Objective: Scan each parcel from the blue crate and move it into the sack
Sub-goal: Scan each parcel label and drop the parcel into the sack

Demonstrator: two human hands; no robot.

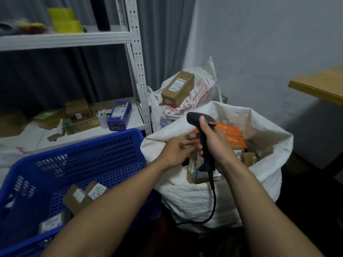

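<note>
R hand (213, 143) is clamped round scanner (194, 117) grip, held upright over sack (269, 130) mouth, prob. kept ready for next scan. L hand (176, 151) is held at sack's near rim, fingers loosely curled, nothing seen in it. Parcels (79, 198) are left at near side of blue crate (96, 164).

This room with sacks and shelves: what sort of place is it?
Probably a small parcel sorting room. The right hand grips a black corded barcode scanner over a white woven sack of labelled boxes; a blue perforated plastic crate holds more cardboard parcels beside white slotted metal shelving.
</note>
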